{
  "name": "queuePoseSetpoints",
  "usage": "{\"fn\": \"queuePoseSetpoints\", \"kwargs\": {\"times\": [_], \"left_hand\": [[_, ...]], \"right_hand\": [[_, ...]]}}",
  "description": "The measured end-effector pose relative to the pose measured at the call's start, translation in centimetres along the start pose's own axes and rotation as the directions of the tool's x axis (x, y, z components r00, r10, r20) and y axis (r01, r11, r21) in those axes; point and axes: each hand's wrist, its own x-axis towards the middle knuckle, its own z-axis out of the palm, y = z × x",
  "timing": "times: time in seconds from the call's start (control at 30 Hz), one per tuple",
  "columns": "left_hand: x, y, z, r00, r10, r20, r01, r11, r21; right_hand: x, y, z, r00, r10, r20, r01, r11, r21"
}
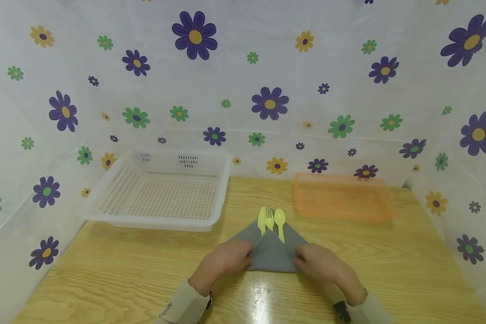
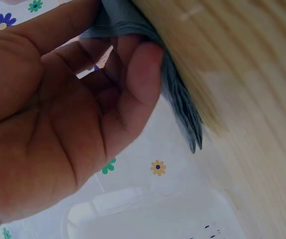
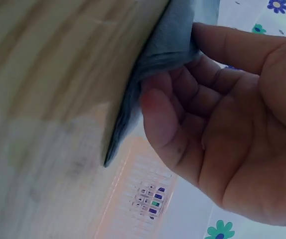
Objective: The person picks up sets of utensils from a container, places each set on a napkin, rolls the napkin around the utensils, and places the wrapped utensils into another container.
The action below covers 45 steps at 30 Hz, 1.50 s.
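Observation:
A grey-blue folded napkin [image 1: 272, 258] lies on the table in front of me, its front flap forming a triangle. Tucked into it side by side are a yellow-green knife [image 1: 261, 220], fork [image 1: 269, 219] and spoon [image 1: 280, 218]; their handles are hidden under the cloth. My left hand [image 1: 231, 256] pinches the napkin's left side between thumb and curled fingers. On the opposite side, my right hand [image 1: 317, 262] pinches the other edge. Both wrist views show layered folds of the napkin [image 2: 179, 102] [image 3: 170, 45] at the fingertips, beside the wooden surface.
At the back left stands a white perforated basket [image 1: 216, 220]. A shallower orange basket [image 1: 346, 215] sits at the back right. The wooden table [image 1: 389, 256] is bordered by a white flower-printed sheet [image 1: 235, 76] behind and at both sides.

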Motion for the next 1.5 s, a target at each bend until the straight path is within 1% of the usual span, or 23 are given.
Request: {"fn": "queuePoseSetpoints", "kwargs": {"times": [0.1, 0.17, 0.53, 0.7, 0.8, 0.93, 1.0, 1.07, 1.1, 1.17, 1.2, 1.23, 1.3, 1.33, 1.4, 1.43, 1.5], "left_hand": [[-0.1, 0.1, -0.1, 0.999, -0.043, 0.011, 0.043, 0.999, 0.002], [-0.2, 0.2, -0.1, 0.998, -0.06, 0.012, 0.06, 0.998, 0.009], [-0.3, 0.1, 0.2, 0.998, -0.059, -0.005, 0.059, 0.996, 0.072], [-0.3, 0.1, 0.4, 0.997, -0.075, -0.015, 0.077, 0.991, 0.114], [-0.2, 0.0, 0.6, 0.996, -0.087, -0.024, 0.089, 0.988, 0.123], [0.0, -0.2, 1.0, 0.994, -0.076, -0.073, 0.086, 0.986, 0.145], [0.2, -0.2, 1.4, 0.993, -0.052, -0.107, 0.07, 0.982, 0.176], [0.4, 0.0, 1.7, 0.991, -0.009, -0.13, 0.04, 0.97, 0.24], [0.5, 0.2, 1.8, 0.992, 0.014, -0.123, 0.019, 0.965, 0.262], [0.6, 0.5, 2.1, 0.995, 0.047, -0.087, -0.019, 0.954, 0.299], [0.7, 0.7, 2.2, 0.997, 0.052, -0.063, -0.031, 0.952, 0.304], [0.6, 0.8, 2.2, 0.998, 0.054, -0.035, -0.041, 0.95, 0.309], [0.6, 1.1, 2.2, 0.999, 0.04, 0.009, -0.041, 0.958, 0.283], [0.6, 1.1, 2.2, 0.999, 0.028, 0.022, -0.033, 0.961, 0.275], [0.6, 1.1, 2.0, 0.999, 0.028, 0.036, -0.037, 0.963, 0.269], [0.6, 1.1, 1.9, 0.999, 0.033, 0.038, -0.042, 0.963, 0.267], [0.6, 1.2, 1.9, 0.999, 0.028, 0.035, -0.036, 0.964, 0.263]], "right_hand": [[0.2, 0.2, 0.2, 1.0, 0.024, -0.011, -0.024, 1.0, 0.01], [0.2, 0.2, 0.2, 0.999, 0.038, -0.007, -0.038, 0.999, 0.021], [0.2, 0.3, 0.3, 0.999, 0.052, 0.012, -0.052, 0.997, 0.051], [0.6, 0.2, 0.2, 0.999, 0.029, 0.026, -0.03, 0.999, 0.037], [0.8, 0.1, 0.0, 0.999, 0.018, 0.046, -0.019, 0.999, 0.03], [0.8, -0.1, -0.2, 0.997, 0.031, 0.07, -0.033, 0.999, 0.022], [0.9, -0.4, -0.2, 0.996, 0.044, 0.075, -0.045, 0.999, 0.013], [0.9, -0.5, -0.1, 0.996, 0.062, 0.071, -0.062, 0.998, -0.013], [0.9, -0.6, -0.1, 0.995, 0.071, 0.063, -0.069, 0.997, -0.032], [0.8, -0.9, 0.2, 0.996, 0.083, 0.037, -0.079, 0.993, -0.09], [0.8, -1.0, 0.3, 0.996, 0.085, 0.018, -0.082, 0.989, -0.127], [0.7, -1.1, 0.6, 0.997, 0.077, -0.012, -0.078, 0.981, -0.176], [0.7, -1.4, 1.1, 0.996, 0.051, -0.079, -0.071, 0.957, -0.282], [0.7, -1.6, 1.4, 0.993, 0.029, -0.113, -0.066, 0.941, -0.333], [0.7, -1.9, 1.9, 0.986, -0.012, -0.166, -0.056, 0.914, -0.402], [0.7, -2.0, 2.1, 0.984, -0.031, -0.176, -0.049, 0.902, -0.429], [0.7, -2.3, 2.5, 0.989, -0.009, -0.149, -0.054, 0.908, -0.415]]}}
